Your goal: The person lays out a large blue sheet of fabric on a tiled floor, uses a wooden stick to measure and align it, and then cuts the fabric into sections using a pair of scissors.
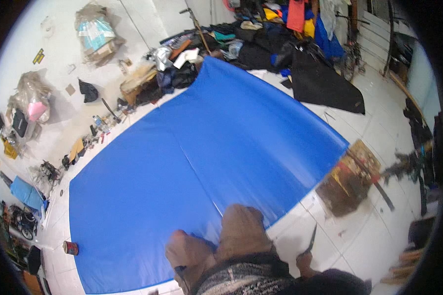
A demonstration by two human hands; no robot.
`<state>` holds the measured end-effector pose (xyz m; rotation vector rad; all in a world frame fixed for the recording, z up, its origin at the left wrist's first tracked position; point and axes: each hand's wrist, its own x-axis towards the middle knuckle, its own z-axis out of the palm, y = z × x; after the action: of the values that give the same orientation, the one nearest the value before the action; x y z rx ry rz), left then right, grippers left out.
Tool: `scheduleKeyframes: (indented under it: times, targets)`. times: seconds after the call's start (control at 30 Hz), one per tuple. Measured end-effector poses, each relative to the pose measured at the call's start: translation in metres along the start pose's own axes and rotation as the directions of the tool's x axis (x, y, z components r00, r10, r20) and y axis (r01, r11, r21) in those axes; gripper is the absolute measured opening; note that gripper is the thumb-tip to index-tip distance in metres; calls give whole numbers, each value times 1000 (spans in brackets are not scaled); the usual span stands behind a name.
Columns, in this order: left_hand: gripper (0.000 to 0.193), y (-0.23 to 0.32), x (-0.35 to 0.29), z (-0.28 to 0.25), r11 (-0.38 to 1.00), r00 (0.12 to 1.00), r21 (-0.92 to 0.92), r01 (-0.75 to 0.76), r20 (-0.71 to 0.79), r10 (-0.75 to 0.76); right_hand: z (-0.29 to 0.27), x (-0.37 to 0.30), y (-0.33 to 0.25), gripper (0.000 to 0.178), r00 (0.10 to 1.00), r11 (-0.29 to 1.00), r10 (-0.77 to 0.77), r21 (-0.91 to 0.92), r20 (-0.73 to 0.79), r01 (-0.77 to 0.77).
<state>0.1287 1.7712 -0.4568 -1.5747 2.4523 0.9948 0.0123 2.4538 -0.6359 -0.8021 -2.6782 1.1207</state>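
A large blue plastic-like sheet is spread over the tiled floor, its far corner pulled up toward a heap. My knees, in brown trousers, are on its near edge. To the right of them, past the sheet, my right hand is closed around a narrow, dark, pointed blade, point upward; whether it is a knife or scissors I cannot tell. A thin pale line runs across the sheet to my knee. My left hand does not show.
A small tin can stands at the sheet's left edge. Beyond the far edge lie piled fabrics and a black cloth. A stained brown board touches the right corner. Bottles and small items line the left wall, where plastic bags hang.
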Motion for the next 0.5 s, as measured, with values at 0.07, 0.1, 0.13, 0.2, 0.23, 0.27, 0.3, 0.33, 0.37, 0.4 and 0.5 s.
scheduleKeyframes:
  times: [0.07, 0.1, 0.13, 0.2, 0.23, 0.27, 0.3, 0.33, 0.37, 0.4, 0.5]
  targets:
    - [38, 28, 32, 17, 974, 988, -168, -153, -25, 151, 18, -5, 1, 35, 921, 898, 385, -206, -61, -389]
    - [33, 23, 59, -3, 947, 937, -19, -322, -150, 315, 39, -7, -12, 38, 926, 916, 375, -162, 31, -366]
    - [36, 60, 42, 34, 929, 928, -78, -362, -127, 350, 20, 6, 6, 39, 897, 869, 435, -295, 77, -397]
    - [40, 144, -10, 46, 877, 901, -213, -431, -144, 408, 3, 33, 11, 40, 849, 810, 403, -564, 341, -158]
    - [41, 165, -18, 52, 829, 887, -316, -461, -155, 434, -7, 55, 26, 39, 784, 750, 334, -652, 523, 116]
    - [40, 179, -30, 56, 819, 882, -332, -469, -129, 453, -14, 76, 29, 39, 669, 637, 302, -666, 680, 389]
    - [40, 188, -44, 50, 817, 877, -321, -478, -119, 466, -8, 81, 11, 40, 716, 639, 302, -691, 630, 339]
    - [39, 187, -56, 32, 830, 874, -273, -486, -127, 469, 1, 70, -35, 40, 733, 659, 297, -687, 612, 307]
    - [39, 188, -62, 25, 826, 846, -184, -533, -147, 513, 4, 71, -72, 41, 767, 667, 296, -698, 570, 261]
    - [39, 196, -63, 34, 800, 811, -135, -584, -143, 568, 10, 90, -78, 39, 837, 674, 286, -719, 467, 170]
    - [45, 218, -82, 45, 740, 741, -62, -669, -128, 659, 35, 117, -146, 43, 859, 846, 9, -462, 511, 266]
